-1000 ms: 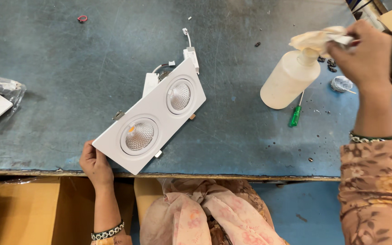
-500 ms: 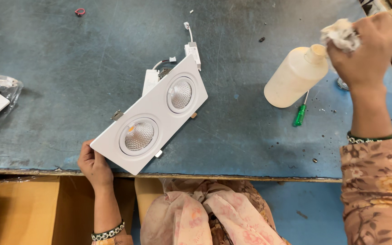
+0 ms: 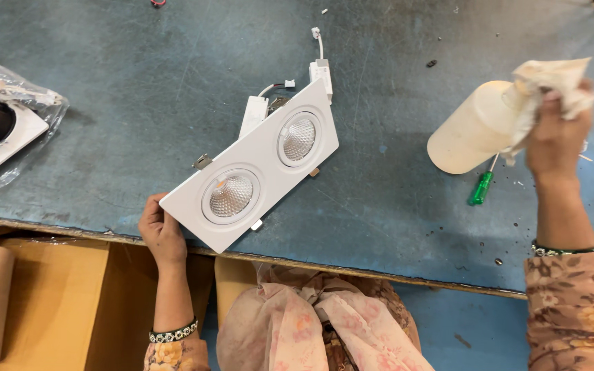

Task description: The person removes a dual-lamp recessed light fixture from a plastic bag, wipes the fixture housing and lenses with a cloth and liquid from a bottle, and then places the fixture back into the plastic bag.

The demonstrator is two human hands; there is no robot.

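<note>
The left hand [image 3: 161, 230] closes its grip on the near corner of a white rectangular twin-lamp downlight fixture [image 3: 254, 167], fingers wrapped under the frame's edge and thumb against its side. From that grip the fixture runs away and to the right, tilted, lying on the worn blue-grey table [image 3: 139, 82] with its near corner at the table's front edge. The lamp closer to the grip glows faintly orange inside its round reflector; the farther one looks silver. Beyond the far end of the fixture, white driver boxes with short wires [image 3: 317, 62] lie on the table, touching or just behind the frame.

The right hand [image 3: 553, 137] is closed around a crumpled off-white cloth [image 3: 555, 79], pressing it against the neck of a cream plastic bottle [image 3: 472, 127] that lies tilted, its base pointing away from this grip toward the fixture. Just below the bottle and beside the wrist lies a green-handled screwdriver [image 3: 480, 189].

Far from the left grip, at the table's edge, another white fixture sits in a clear plastic bag [image 3: 1, 124].
</note>
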